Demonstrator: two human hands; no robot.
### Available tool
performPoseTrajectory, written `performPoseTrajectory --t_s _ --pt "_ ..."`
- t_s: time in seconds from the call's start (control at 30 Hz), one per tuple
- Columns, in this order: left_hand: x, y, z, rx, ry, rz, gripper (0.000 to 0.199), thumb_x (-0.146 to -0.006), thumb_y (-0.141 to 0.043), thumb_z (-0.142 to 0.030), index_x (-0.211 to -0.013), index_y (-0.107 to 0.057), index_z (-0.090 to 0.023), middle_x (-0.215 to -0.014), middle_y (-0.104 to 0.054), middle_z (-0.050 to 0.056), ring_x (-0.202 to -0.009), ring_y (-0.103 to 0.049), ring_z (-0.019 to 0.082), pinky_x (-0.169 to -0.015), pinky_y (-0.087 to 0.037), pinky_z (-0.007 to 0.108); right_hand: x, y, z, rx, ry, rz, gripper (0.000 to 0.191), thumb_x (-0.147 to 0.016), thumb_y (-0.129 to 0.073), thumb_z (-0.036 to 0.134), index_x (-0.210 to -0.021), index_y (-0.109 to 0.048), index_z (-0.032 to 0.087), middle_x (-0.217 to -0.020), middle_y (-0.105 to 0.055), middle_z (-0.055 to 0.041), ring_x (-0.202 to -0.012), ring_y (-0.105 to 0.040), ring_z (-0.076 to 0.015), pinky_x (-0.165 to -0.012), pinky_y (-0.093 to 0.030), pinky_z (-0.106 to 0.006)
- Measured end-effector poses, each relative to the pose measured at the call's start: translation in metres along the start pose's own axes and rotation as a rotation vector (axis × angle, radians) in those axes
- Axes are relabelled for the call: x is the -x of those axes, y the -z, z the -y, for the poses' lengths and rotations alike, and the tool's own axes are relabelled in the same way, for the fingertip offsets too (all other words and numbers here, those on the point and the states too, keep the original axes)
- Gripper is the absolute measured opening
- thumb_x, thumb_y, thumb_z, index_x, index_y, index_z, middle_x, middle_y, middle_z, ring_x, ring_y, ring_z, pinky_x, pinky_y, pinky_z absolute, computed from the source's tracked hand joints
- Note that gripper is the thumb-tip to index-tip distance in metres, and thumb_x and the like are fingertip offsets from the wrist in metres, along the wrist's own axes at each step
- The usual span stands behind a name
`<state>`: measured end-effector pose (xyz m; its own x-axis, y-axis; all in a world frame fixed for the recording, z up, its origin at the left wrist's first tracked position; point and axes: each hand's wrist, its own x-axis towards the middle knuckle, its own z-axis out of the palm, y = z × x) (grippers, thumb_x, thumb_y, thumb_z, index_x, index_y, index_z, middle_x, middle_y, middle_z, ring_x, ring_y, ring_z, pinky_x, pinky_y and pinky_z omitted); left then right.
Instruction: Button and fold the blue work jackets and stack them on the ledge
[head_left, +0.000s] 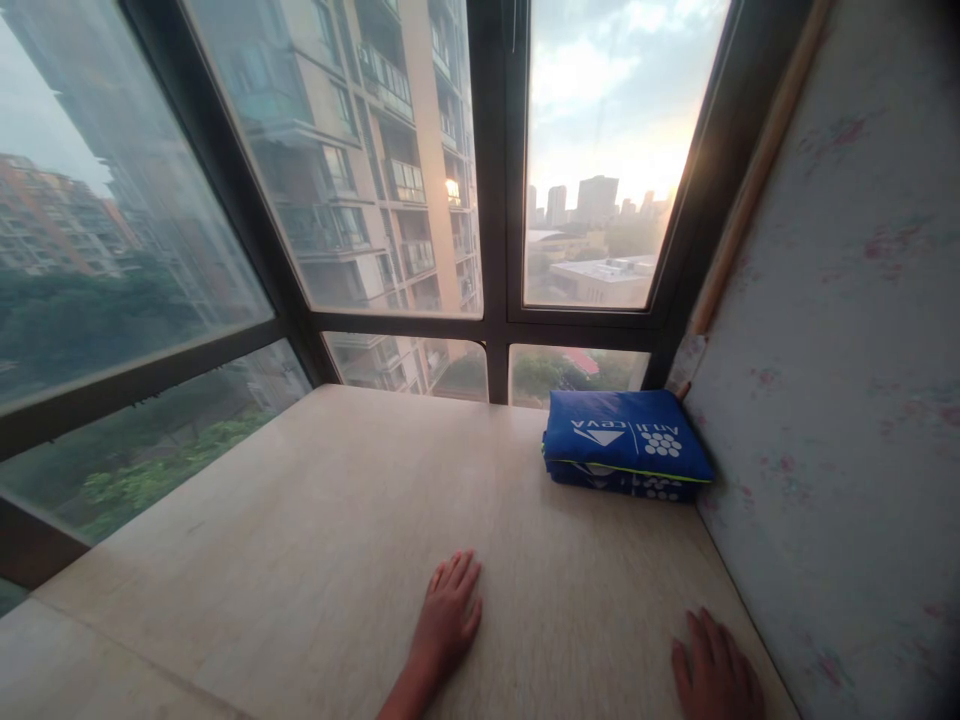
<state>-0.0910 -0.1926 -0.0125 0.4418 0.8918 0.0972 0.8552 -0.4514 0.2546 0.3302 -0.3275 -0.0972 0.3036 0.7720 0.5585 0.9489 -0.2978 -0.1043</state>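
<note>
My left hand point(448, 612) rests palm down on the pale stone window sill point(315, 560), its fingers stretched out and holding nothing. Near the wall at the lower right, my right hand point(716, 668) lies on the same surface with fingers spread; its wrist is cut off by the frame's bottom edge. Beyond both hands, a blue zippered fabric bag point(622, 435) lies flat by the right-hand wall. White lettering and a white logo, upside down from here, mark its top, and a yellow-green line runs along its front edge. Neither hand touches it.
Dark-framed windows point(495, 200) border the sill at the back and left, with buildings and trees outside. To the right rises a wall point(847, 400) with flowered wallpaper. A seam point(135, 655) crosses the sill at the lower left.
</note>
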Motion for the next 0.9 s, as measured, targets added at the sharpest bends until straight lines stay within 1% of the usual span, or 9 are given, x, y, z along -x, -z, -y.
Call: performPoseTrajectory --t_s 0.23,0.43,0.6,0.67,0.77,0.83,0.9 --pt "0.000 -0.002 -0.002 -0.011 0.009 0.011 0.058 -0.090 -0.047 -0.022 -0.147 -0.044 -0.026 -0.157 -0.038 0.005 -0.146 -0.032 0.024 -0.121 -0.027 0.050 0.002 0.000 -0.002 -0.019 0.009 0.020 0.061 -0.093 -0.027 0.046 -0.120 -0.065 0.008 -0.134 -0.058 -0.0234 -0.128 -0.050 -0.0402 -0.095 -0.043 -0.054" --pt "0.000 -0.002 -0.003 -0.033 -0.007 -0.002 0.057 -0.092 -0.044 -0.021 -0.148 -0.043 -0.025 -0.158 -0.037 0.006 -0.146 -0.032 0.023 -0.121 -0.027 0.049 0.001 0.004 0.002 -0.040 -0.012 0.056 0.061 -0.093 -0.029 0.046 -0.124 -0.063 0.006 -0.137 -0.056 -0.0246 -0.130 -0.047 -0.0408 -0.099 -0.040 -0.055" --pt "0.001 -0.004 -0.001 -0.035 -0.014 -0.010 0.056 -0.092 -0.043 -0.021 -0.149 -0.042 -0.025 -0.157 -0.038 0.006 -0.146 -0.032 0.024 -0.120 -0.027 0.049 0.003 0.008 0.007 -0.038 -0.042 0.090 0.057 -0.093 -0.030 0.041 -0.121 -0.065 0.007 -0.139 -0.054 -0.0237 -0.132 -0.045 -0.0407 -0.101 -0.038 -0.057" --pt "0.001 -0.005 0.000 -0.028 -0.018 -0.017 0.056 -0.092 -0.044 -0.022 -0.148 -0.043 -0.026 -0.157 -0.039 0.006 -0.146 -0.032 0.024 -0.120 -0.027 0.049 0.005 0.007 0.012 -0.071 -0.035 0.098 0.053 -0.092 -0.031 0.036 -0.119 -0.067 0.008 -0.139 -0.054 -0.0231 -0.133 -0.044 -0.0400 -0.101 -0.039 -0.056" --pt "0.001 -0.003 -0.002 -0.022 -0.010 -0.007 0.056 -0.092 -0.045 -0.022 -0.147 -0.044 -0.025 -0.157 -0.039 0.006 -0.147 -0.031 0.024 -0.120 -0.027 0.049 0.000 0.003 0.028 -0.164 0.020 0.147 0.050 -0.088 -0.031 0.025 -0.117 -0.070 0.013 -0.136 -0.057 -0.0198 -0.131 -0.046 -0.0376 -0.103 -0.039 -0.056" --pt "-0.002 0.000 -0.004 -0.010 0.014 0.012 0.055 -0.090 -0.046 -0.021 -0.145 -0.048 -0.024 -0.156 -0.041 0.007 -0.146 -0.033 0.025 -0.120 -0.028 0.051 -0.011 0.003 0.048 -0.245 0.059 0.181 0.048 -0.087 -0.033 0.024 -0.118 -0.070 0.016 -0.131 -0.061 -0.0179 -0.127 -0.051 -0.0354 -0.104 -0.040 -0.055" --pt "-0.007 0.005 -0.007 0.027 0.036 0.012 0.053 -0.087 -0.047 -0.019 -0.139 -0.053 -0.022 -0.151 -0.048 0.009 -0.142 -0.040 0.026 -0.117 -0.034 0.051 -0.026 0.009 0.074 -0.346 0.106 0.198 0.047 -0.089 -0.037 0.025 -0.124 -0.066 0.017 -0.129 -0.063 -0.0153 -0.124 -0.055 -0.0313 -0.105 -0.042 -0.050"
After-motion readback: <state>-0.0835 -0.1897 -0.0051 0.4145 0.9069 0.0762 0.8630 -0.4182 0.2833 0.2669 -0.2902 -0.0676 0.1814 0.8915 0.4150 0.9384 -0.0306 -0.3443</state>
